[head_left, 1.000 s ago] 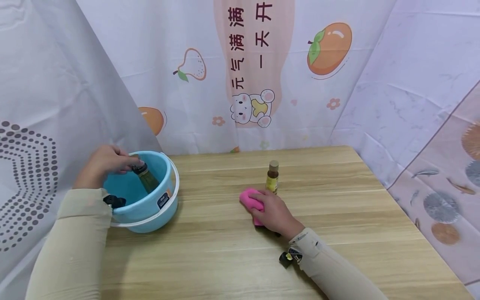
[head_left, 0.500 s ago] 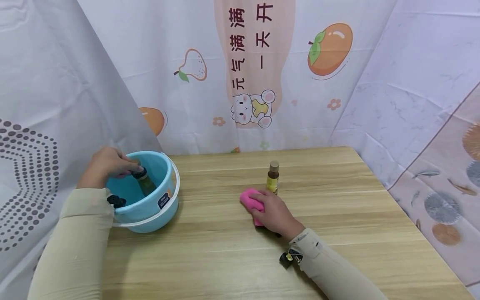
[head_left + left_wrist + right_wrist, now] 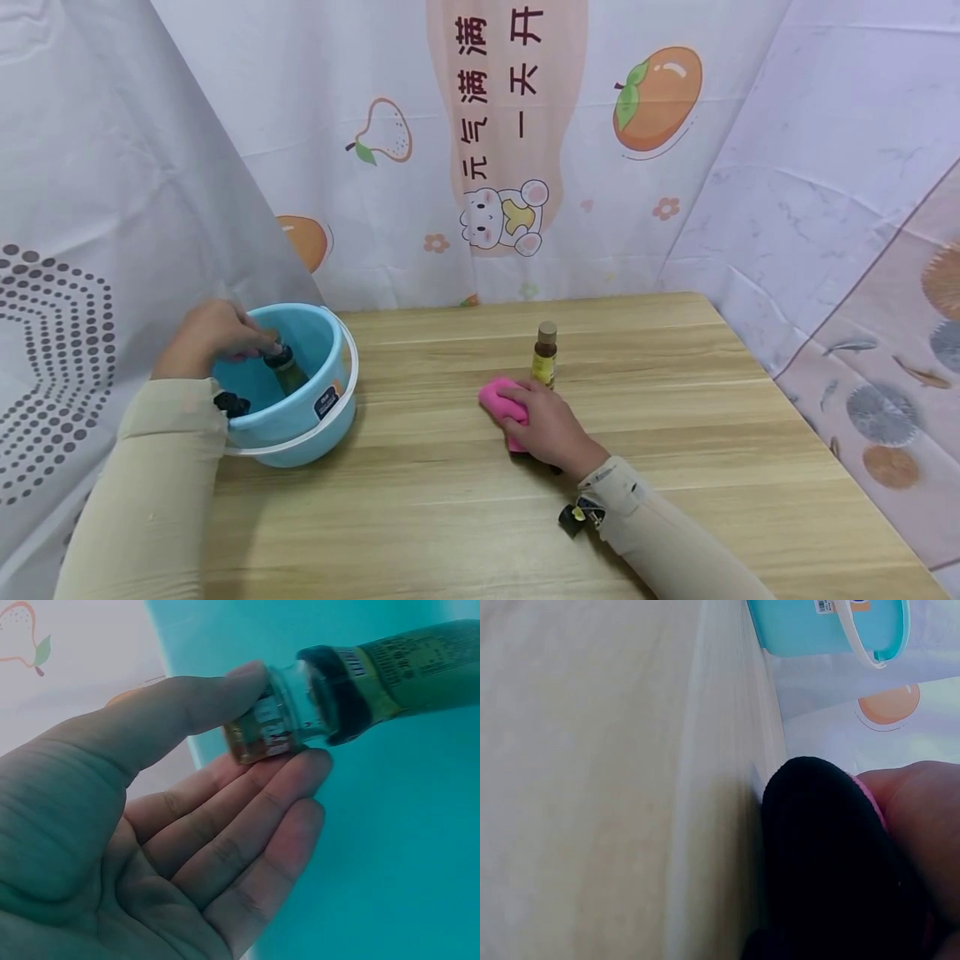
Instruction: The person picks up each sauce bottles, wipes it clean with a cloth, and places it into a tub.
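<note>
Blue bucket (image 3: pixel 300 412) held a leaning bottle (image 3: pixel 420 671)

A printed curtain (image 3: pixel 337 50) hung behind the wooden table (image 3: pixel 420 517); the bucket stood on the table's left, probably to suit the left hand (image 3: pixel 213 333). That hand's thumb and fingers pinched the bottle's cap (image 3: pixel 262 735), presumably because the narrow end fitted the grip. The right hand (image 3: pixel 551 421) had its fingers wrapped over a pink pad (image 3: pixel 497 398), seemingly steadying it on the table; a small brown bottle (image 3: pixel 546 354) stood upright just beyond. The curtain read 元气满满 and 一天开; the bucket's dark label (image 3: pixel 327 402) was too small to read.
</note>
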Action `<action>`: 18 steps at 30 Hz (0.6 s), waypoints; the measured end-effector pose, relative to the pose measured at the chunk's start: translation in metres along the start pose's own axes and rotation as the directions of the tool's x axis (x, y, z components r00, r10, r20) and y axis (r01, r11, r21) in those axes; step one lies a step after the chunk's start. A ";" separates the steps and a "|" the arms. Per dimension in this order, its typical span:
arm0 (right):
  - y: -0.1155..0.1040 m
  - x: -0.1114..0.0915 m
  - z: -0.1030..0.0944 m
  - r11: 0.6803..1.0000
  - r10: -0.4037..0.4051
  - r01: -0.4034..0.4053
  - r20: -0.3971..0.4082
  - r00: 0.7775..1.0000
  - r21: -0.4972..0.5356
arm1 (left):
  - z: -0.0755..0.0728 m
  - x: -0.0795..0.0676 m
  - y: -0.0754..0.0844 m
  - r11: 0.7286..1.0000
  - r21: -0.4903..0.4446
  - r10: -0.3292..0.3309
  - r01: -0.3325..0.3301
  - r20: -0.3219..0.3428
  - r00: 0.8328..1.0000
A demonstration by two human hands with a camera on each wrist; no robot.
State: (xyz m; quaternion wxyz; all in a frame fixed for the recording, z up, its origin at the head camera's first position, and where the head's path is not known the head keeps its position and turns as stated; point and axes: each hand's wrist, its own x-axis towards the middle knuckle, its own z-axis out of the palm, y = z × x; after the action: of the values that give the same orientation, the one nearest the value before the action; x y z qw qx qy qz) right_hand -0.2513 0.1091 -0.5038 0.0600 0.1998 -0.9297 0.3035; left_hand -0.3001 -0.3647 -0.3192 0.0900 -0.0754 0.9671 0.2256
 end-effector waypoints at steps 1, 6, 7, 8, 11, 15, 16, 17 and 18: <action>0.000 0.000 0.000 1.000 -0.002 0.002 -0.001 1.000 0.000 | 0.000 0.000 0.000 1.000 0.003 0.000 0.000 0.006 1.000; 0.001 0.000 -0.002 1.000 -0.013 0.013 -0.004 1.000 0.015 | 0.000 0.000 0.003 1.000 0.004 0.006 -0.006 -0.003 1.000; 0.001 -0.001 -0.002 1.000 -0.015 0.015 -0.007 1.000 0.017 | 0.000 0.000 0.005 1.000 0.005 0.002 -0.001 -0.008 1.000; 0.002 -0.002 -0.003 1.000 -0.014 0.014 -0.012 1.000 0.015 | 0.000 0.000 0.006 1.000 0.005 0.000 0.000 -0.016 1.000; 0.004 -0.006 -0.005 1.000 -0.014 0.014 -0.026 1.000 0.021 | -0.001 -0.002 0.011 1.000 -0.001 -0.011 0.011 -0.037 0.999; 0.008 -0.016 -0.013 0.996 -0.007 0.007 -0.011 1.000 0.088 | -0.006 -0.007 0.020 1.000 0.028 -0.001 0.003 -0.073 0.997; 0.010 -0.019 -0.016 0.993 0.001 -0.001 -0.001 1.000 0.120 | -0.008 -0.010 0.023 0.999 0.041 0.008 -0.004 -0.084 0.996; 0.011 -0.023 -0.020 0.987 0.011 -0.013 0.016 1.000 0.160 | -0.010 -0.012 0.027 0.998 0.055 0.017 -0.012 -0.090 0.996; 0.013 -0.026 -0.024 0.978 0.021 -0.028 0.036 0.999 0.205 | -0.012 -0.015 0.032 0.997 0.075 0.028 -0.021 -0.093 0.995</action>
State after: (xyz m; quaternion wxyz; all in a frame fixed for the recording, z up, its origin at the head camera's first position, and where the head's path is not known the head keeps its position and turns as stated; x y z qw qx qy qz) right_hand -0.2333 0.1419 -0.4978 0.0194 0.1987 -0.8966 0.3953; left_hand -0.2936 -0.3405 -0.2917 0.0446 -0.0707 0.9788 0.1868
